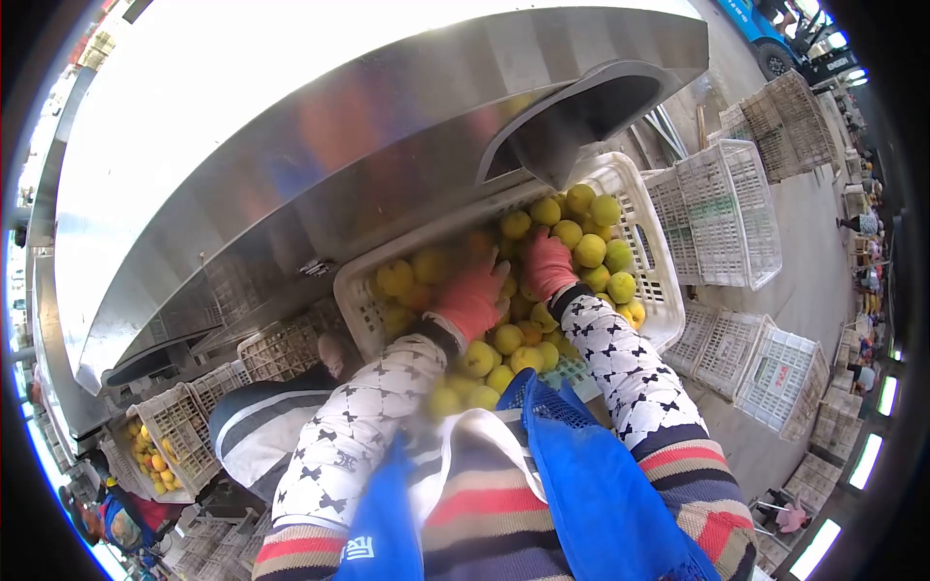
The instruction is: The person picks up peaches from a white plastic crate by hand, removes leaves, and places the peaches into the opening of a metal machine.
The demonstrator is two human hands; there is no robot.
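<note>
A white plastic crate (656, 254) stands under the metal machine's edge, holding many round yellow-green fruits (590, 251), some with an orange blush. My left hand (472, 295), in a pink-red glove, lies over the fruits in the crate's left half, its thumb and fingers apart. In a matching glove, my right hand (549, 264) reaches in near the middle with its fingers bunched down among the fruits. Its fingertips are partly hidden there, and I cannot tell what they grip. Fruits press close around both hands, and a blur covers part of the left side.
The metal machine (387, 126) with a dark chute opening (581, 111) overhangs the crate's far side. White crates (722, 215) stand to the right, more crates (775, 373) below them. At lower left a crate holds orange-yellow fruit (153, 455). A blue forklift (760, 34) is at top right.
</note>
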